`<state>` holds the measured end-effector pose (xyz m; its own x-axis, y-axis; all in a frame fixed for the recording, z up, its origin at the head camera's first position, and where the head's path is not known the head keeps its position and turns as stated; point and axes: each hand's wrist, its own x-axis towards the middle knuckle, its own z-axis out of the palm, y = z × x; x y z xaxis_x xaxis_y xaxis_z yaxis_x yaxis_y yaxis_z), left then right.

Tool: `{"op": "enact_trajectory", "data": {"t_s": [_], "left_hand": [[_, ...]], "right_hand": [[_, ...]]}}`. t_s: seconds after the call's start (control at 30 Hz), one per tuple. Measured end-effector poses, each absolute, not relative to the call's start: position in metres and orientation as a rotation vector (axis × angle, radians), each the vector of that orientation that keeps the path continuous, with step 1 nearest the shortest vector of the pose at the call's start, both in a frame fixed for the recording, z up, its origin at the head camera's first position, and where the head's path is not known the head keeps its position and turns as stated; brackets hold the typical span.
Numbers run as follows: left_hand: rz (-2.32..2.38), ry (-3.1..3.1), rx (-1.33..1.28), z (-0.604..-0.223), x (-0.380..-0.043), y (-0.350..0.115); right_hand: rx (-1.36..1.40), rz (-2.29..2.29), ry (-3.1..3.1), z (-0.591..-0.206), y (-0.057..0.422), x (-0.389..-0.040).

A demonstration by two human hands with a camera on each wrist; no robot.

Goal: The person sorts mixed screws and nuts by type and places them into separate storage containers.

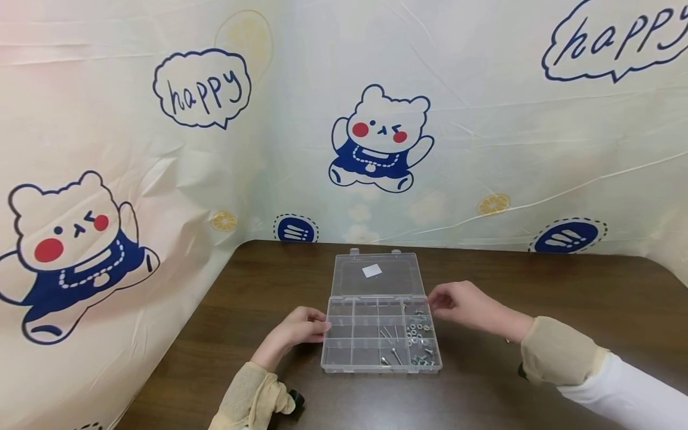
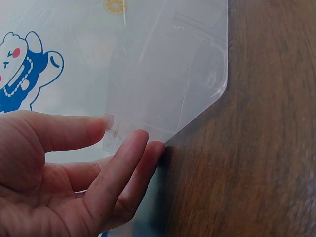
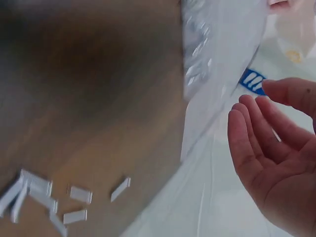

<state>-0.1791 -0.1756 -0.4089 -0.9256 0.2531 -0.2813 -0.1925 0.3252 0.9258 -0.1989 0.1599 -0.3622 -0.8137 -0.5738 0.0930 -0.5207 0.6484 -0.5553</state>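
Note:
A clear plastic compartment box [image 1: 366, 351] lies on the table, its lid [image 1: 349, 275] swung back flat on the far side. Silver screws [image 1: 396, 356] lie in a middle-right compartment and nuts [image 1: 414, 330] in the right column. At the left edge of the box, my left hand [image 1: 302, 325] holds it; the left wrist view shows the thumb [image 2: 79, 132] and fingertips at its edge. My right hand [image 1: 457, 303] is by the far right corner, near the hinge. In the right wrist view its fingers [image 3: 238, 128] are loosely bent with nothing between them.
Several small pale plastic strips [image 3: 76, 193] lie on the brown wooden table [image 1: 258, 280], seen in the right wrist view. A white label [image 1: 372, 271] is on the lid. Printed cloth [image 1: 301, 119] hangs behind and to the left of the table.

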Motion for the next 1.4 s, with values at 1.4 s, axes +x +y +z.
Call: {"op": "enact_trajectory", "data": {"t_s": [1.4], "left_hand": [[1.576, 2.261, 0.033, -0.411, -0.180, -0.176]], "right_hand": [[-0.441, -0.569, 2.952, -0.399, 0.258, -0.192]]}}
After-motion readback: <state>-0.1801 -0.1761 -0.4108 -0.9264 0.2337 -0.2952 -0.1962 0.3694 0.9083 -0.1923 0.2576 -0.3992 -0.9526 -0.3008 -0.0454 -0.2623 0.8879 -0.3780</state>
